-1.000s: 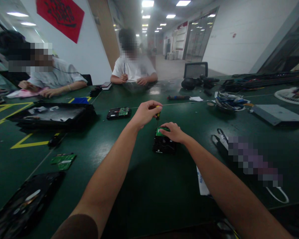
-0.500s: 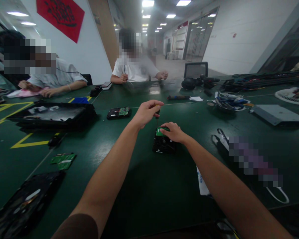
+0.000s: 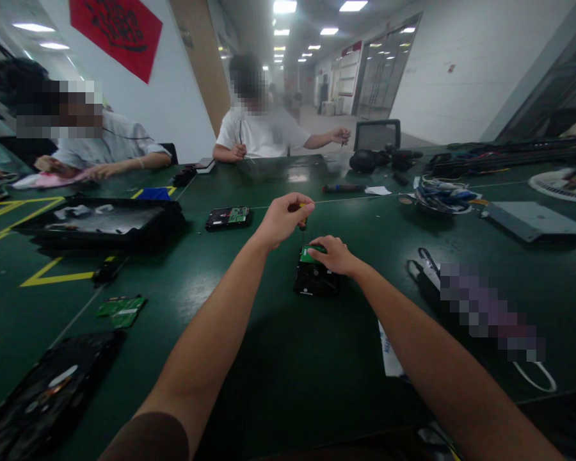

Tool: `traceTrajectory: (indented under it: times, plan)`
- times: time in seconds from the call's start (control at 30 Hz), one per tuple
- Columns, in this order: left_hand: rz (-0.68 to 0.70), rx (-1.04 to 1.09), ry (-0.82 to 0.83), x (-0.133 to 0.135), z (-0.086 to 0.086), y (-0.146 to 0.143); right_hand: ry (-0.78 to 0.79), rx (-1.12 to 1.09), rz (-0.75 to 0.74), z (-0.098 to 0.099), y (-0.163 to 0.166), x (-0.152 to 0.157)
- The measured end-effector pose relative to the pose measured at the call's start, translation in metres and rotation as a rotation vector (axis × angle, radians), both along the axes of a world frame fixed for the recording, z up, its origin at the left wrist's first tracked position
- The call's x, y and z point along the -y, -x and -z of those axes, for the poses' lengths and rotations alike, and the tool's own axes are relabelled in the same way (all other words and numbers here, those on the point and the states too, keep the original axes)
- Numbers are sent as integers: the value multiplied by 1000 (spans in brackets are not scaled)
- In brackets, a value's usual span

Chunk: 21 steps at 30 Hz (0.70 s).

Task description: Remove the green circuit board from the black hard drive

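Note:
My left hand pinches the handle of a screwdriver, held upright with its shaft pointing down at the far left corner of a black hard drive. Whether the tip sits in a screw is too small to tell. The drive lies on the green table with a green circuit board on its upper face. From the right, my right hand grips the drive, fingers lying over the circuit board and hiding part of it.
A second hard drive lies left of my left hand. Further left are a black tray, loose green circuit boards and a black casing. Cables and a grey metal box lie right. Two people sit across.
The fingers of my left hand have shifted on the screwdriver, showing more of its handle. My right hand and the hard drive stay put. The person opposite has stretched an arm rightward.

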<state>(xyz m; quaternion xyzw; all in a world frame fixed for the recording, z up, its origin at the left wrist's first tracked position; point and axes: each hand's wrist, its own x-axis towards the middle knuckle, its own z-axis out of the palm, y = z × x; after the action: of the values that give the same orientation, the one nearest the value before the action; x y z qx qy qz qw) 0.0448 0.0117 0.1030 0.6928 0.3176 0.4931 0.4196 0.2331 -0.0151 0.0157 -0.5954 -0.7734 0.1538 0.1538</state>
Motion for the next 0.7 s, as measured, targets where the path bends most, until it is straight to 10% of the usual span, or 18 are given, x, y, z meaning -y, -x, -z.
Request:
traceTrajectory:
  times: [0.7]
  plan:
    - [34, 69, 109, 0, -1, 4, 6, -9, -22, 1, -2, 0]
